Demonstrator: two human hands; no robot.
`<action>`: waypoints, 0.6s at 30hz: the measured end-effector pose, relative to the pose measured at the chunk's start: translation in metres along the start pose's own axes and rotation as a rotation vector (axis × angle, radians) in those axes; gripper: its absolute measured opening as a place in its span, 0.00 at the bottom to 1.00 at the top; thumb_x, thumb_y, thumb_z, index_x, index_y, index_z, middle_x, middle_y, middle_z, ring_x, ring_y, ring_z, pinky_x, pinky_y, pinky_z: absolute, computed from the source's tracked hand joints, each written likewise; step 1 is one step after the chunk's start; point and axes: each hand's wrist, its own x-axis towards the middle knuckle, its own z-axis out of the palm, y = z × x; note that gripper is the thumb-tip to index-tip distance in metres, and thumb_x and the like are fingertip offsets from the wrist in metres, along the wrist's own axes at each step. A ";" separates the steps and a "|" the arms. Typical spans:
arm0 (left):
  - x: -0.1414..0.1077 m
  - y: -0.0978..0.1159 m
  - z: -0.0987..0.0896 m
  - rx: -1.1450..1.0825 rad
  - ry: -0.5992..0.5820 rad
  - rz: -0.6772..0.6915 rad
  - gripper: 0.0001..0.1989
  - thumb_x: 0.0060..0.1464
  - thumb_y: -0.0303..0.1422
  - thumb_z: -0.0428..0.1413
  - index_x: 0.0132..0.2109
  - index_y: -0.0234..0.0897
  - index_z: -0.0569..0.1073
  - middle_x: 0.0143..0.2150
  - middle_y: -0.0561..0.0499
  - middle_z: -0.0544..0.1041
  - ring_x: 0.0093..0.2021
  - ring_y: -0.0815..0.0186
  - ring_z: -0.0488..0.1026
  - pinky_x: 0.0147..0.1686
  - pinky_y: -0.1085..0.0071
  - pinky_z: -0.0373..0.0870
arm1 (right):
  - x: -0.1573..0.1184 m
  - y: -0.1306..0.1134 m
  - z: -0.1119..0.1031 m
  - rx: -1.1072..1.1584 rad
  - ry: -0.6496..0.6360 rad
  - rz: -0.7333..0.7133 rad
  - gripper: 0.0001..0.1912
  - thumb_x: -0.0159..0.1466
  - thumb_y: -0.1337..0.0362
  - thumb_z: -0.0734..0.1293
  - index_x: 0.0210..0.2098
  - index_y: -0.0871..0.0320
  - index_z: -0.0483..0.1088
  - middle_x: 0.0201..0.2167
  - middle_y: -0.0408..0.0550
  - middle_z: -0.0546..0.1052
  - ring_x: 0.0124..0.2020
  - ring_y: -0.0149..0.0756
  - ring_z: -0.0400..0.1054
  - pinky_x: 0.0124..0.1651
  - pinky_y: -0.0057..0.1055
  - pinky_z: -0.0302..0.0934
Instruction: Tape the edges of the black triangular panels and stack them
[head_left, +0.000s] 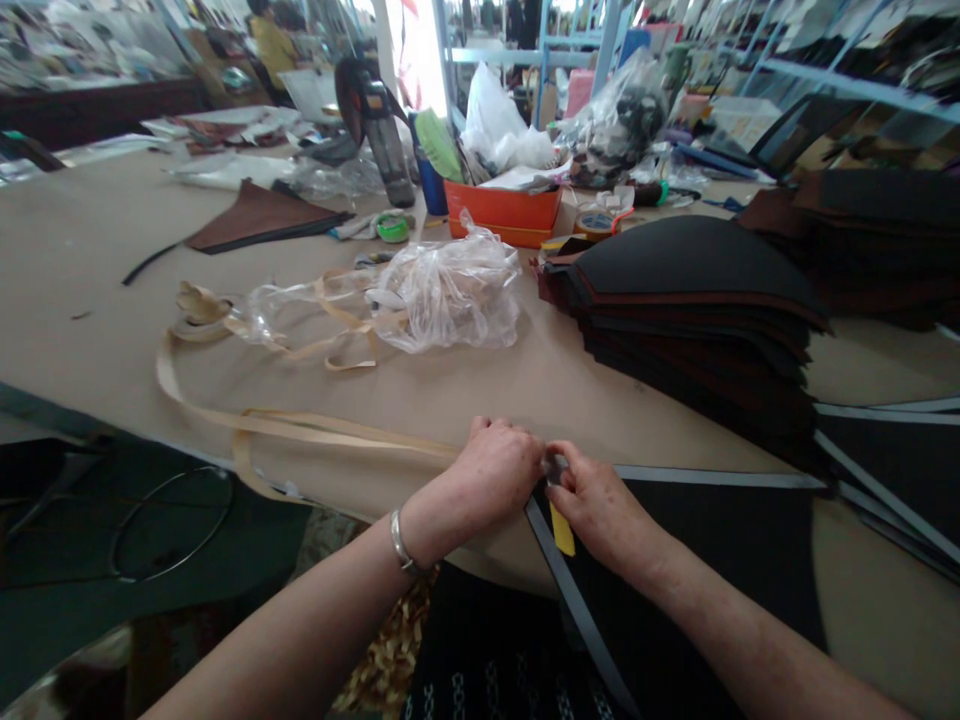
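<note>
My left hand (504, 468) is closed over the near corner of a black panel (720, 560) with grey strips along its edges. A long cream tape (337, 430) runs across the table into this hand, and its end is hidden under the fingers. Close beside it, my right hand (600, 505) pinches a small tool with a yellow end (562, 532) hanging below the fingers. A grey, metal-looking part shows between thumb and fingertips; its exact kind is unclear. The fingertips of both hands almost meet at the panel's corner.
A tape roll (201, 308) and a clear plastic bag (450, 290) lie ahead. Stacked black and brown panels (690, 270) stand at right. Behind are an orange box (502, 212), a dark bottle (391, 150) and a green tape roll (392, 228). The table edge runs along the left front.
</note>
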 end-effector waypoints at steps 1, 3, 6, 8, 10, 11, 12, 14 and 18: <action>-0.001 0.002 0.000 -0.028 -0.007 0.023 0.08 0.53 0.28 0.52 0.29 0.37 0.74 0.29 0.48 0.77 0.32 0.62 0.72 0.34 0.65 0.59 | 0.000 -0.001 0.001 -0.005 0.008 -0.006 0.19 0.58 0.71 0.61 0.49 0.59 0.65 0.21 0.40 0.68 0.24 0.31 0.62 0.29 0.28 0.50; -0.004 0.004 0.000 -0.079 -0.002 0.054 0.09 0.54 0.29 0.52 0.28 0.38 0.74 0.28 0.52 0.77 0.31 0.66 0.71 0.33 0.69 0.59 | 0.000 -0.003 0.000 0.025 0.017 -0.022 0.20 0.58 0.72 0.61 0.50 0.59 0.65 0.24 0.42 0.70 0.27 0.32 0.64 0.31 0.28 0.52; -0.007 -0.003 0.001 -0.115 0.064 0.032 0.12 0.56 0.31 0.49 0.27 0.37 0.72 0.25 0.52 0.75 0.28 0.68 0.69 0.29 0.71 0.60 | -0.005 0.002 -0.012 0.200 0.002 -0.015 0.28 0.57 0.71 0.63 0.58 0.60 0.61 0.22 0.39 0.68 0.26 0.30 0.62 0.31 0.27 0.53; -0.007 -0.014 0.004 -0.127 0.125 0.014 0.13 0.56 0.33 0.48 0.26 0.36 0.70 0.24 0.50 0.73 0.26 0.66 0.68 0.27 0.71 0.60 | -0.016 0.014 -0.031 0.402 -0.009 0.024 0.28 0.57 0.67 0.65 0.58 0.61 0.60 0.19 0.35 0.65 0.22 0.27 0.59 0.28 0.26 0.53; -0.005 -0.025 0.011 -0.151 0.183 0.029 0.14 0.56 0.34 0.46 0.25 0.36 0.69 0.25 0.48 0.73 0.27 0.64 0.68 0.29 0.69 0.62 | -0.037 0.033 -0.055 0.604 0.018 0.076 0.19 0.58 0.63 0.66 0.49 0.60 0.67 0.20 0.35 0.65 0.21 0.25 0.58 0.27 0.24 0.53; -0.005 -0.029 0.015 -0.170 0.224 0.053 0.15 0.56 0.35 0.45 0.25 0.37 0.69 0.25 0.48 0.72 0.28 0.63 0.69 0.30 0.68 0.63 | -0.052 0.044 -0.067 0.690 0.064 0.100 0.14 0.58 0.61 0.67 0.42 0.60 0.69 0.21 0.37 0.66 0.22 0.25 0.60 0.28 0.25 0.54; -0.004 -0.033 0.020 -0.184 0.247 0.075 0.15 0.57 0.36 0.45 0.26 0.37 0.69 0.25 0.48 0.72 0.29 0.62 0.69 0.32 0.66 0.64 | -0.069 0.055 -0.079 0.773 0.133 0.127 0.11 0.57 0.59 0.68 0.36 0.59 0.69 0.23 0.38 0.69 0.24 0.26 0.62 0.30 0.25 0.56; -0.004 -0.036 0.028 -0.184 0.277 0.111 0.16 0.58 0.38 0.44 0.27 0.38 0.70 0.27 0.48 0.73 0.31 0.60 0.69 0.34 0.64 0.65 | -0.108 0.078 -0.095 0.933 0.289 0.199 0.12 0.57 0.56 0.69 0.32 0.57 0.65 0.28 0.41 0.72 0.29 0.30 0.67 0.34 0.28 0.59; -0.007 -0.036 0.036 -0.131 0.324 0.120 0.16 0.58 0.40 0.44 0.29 0.38 0.70 0.29 0.46 0.74 0.33 0.59 0.70 0.36 0.62 0.65 | -0.186 0.116 -0.088 1.089 0.437 0.394 0.13 0.58 0.53 0.68 0.33 0.56 0.64 0.22 0.37 0.67 0.20 0.24 0.59 0.26 0.24 0.53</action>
